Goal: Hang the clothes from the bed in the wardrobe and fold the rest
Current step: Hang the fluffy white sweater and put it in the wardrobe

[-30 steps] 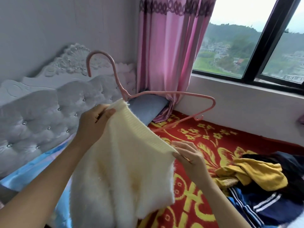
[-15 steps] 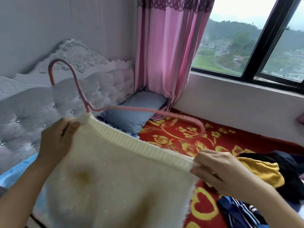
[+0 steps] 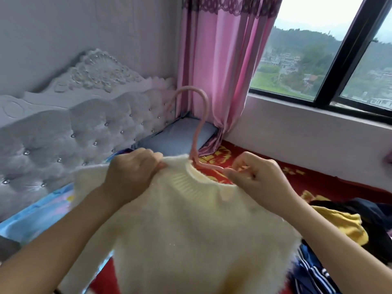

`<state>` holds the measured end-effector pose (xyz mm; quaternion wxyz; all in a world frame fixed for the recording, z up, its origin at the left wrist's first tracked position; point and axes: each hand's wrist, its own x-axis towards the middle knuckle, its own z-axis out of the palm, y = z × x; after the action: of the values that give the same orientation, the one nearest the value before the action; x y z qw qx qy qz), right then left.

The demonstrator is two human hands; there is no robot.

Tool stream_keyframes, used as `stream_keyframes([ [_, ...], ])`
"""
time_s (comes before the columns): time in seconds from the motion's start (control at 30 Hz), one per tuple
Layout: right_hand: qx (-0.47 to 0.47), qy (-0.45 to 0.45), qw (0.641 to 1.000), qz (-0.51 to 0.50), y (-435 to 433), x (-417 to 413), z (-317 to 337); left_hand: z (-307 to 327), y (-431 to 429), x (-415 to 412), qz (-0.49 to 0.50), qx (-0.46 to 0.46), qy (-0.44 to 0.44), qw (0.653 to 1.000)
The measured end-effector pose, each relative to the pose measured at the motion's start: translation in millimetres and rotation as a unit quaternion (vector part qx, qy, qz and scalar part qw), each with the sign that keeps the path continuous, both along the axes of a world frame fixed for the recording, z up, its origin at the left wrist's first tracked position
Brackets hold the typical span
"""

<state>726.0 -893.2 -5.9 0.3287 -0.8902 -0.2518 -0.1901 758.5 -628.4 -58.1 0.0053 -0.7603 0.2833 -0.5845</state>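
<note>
I hold a fluffy cream sweater (image 3: pixel 191 230) up over the bed. A pink hanger (image 3: pixel 199 122) sticks out of its ribbed neck, hook upward; most of the hanger's bar is hidden inside the knit. My left hand (image 3: pixel 132 174) grips the sweater's left shoulder beside the neck. My right hand (image 3: pixel 257 177) pinches the right shoulder and the pink hanger arm that shows there.
Red bedspread with yellow pattern (image 3: pixel 331 183) lies under the sweater. A pile of clothes, yellow (image 3: pixel 343 225) and navy with white stripes (image 3: pixel 314 276), sits at the right. Tufted white headboard (image 3: pixel 63 132), grey pillow (image 3: pixel 180 136), pink curtain (image 3: pixel 220 66) and window (image 3: pixel 318 56) stand behind.
The hanger has gone inside the sweater, its hook now rising from the neck. Both hands shifted from the stretched hem to the shoulders, close together.
</note>
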Motion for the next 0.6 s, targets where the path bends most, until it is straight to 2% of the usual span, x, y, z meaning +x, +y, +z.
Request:
stream_keyframes([
  [0.03,-0.015,0.047,0.998,-0.029,3,7,1,3,-9,-2,-0.001,-0.015,0.014,1.000],
  [0.1,-0.143,0.058,0.987,-0.038,3,20,7,9,-15,-4,-0.023,-0.035,0.051,0.998],
  [0.17,-0.278,-0.004,0.960,-0.044,-1,23,10,14,-5,-5,-0.029,-0.048,0.083,0.995],
  [0.23,-0.311,-0.068,0.946,-0.065,-16,24,14,17,18,-6,-0.004,-0.061,0.100,0.993],
  [0.37,-0.284,-0.075,0.956,-0.017,-33,28,25,15,56,-12,0.016,-0.078,0.146,0.986],
  [0.47,-0.217,-0.038,0.975,0.029,-27,32,27,18,64,-19,-0.010,-0.133,0.215,0.968],
  [0.53,-0.185,-0.001,0.981,0.055,-22,29,27,18,71,-31,-0.012,-0.145,0.230,0.962],
  [0.6,-0.098,0.020,0.992,0.071,-15,25,23,18,78,-47,0.013,-0.171,0.238,0.956],
])
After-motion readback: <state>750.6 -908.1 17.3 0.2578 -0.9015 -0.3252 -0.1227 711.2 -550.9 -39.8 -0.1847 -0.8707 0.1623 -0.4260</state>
